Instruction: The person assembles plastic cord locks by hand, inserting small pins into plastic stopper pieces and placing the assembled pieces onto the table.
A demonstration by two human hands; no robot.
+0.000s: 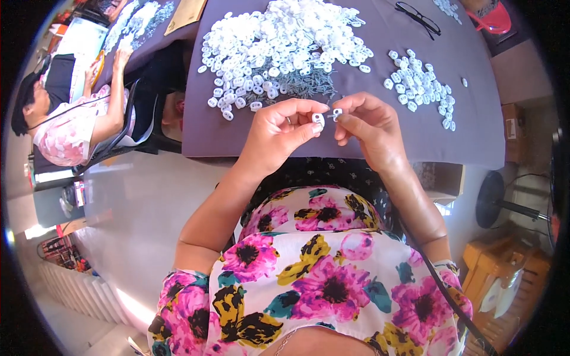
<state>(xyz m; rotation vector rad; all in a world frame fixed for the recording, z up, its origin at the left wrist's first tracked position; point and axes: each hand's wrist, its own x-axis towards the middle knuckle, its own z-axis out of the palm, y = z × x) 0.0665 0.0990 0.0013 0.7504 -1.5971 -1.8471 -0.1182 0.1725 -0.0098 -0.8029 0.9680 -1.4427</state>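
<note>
Between the thumb and forefinger of my left hand point(274, 135) is a small white plastic two-hole piece point(317, 119). My right hand point(375, 129) pinches another small white piece point(337, 113), with a thin grey pin-like part showing beside it. The two hands meet above the table's near edge, fingertips close together. Just beyond them lies a large heap of white two-hole pieces point(279, 35), and at its near side a pile of small grey screw-like parts point(306, 83). A smaller group of white pieces point(418, 83) is spread to the right.
The table point(368, 145) has a dark cloth. Black eyeglasses point(420, 19) lie at the far right. To the left, another person point(77, 121) sits at a second table with similar white and grey parts. A black fan point(490, 199) and an orange wooden chair point(493, 267) stand at the right.
</note>
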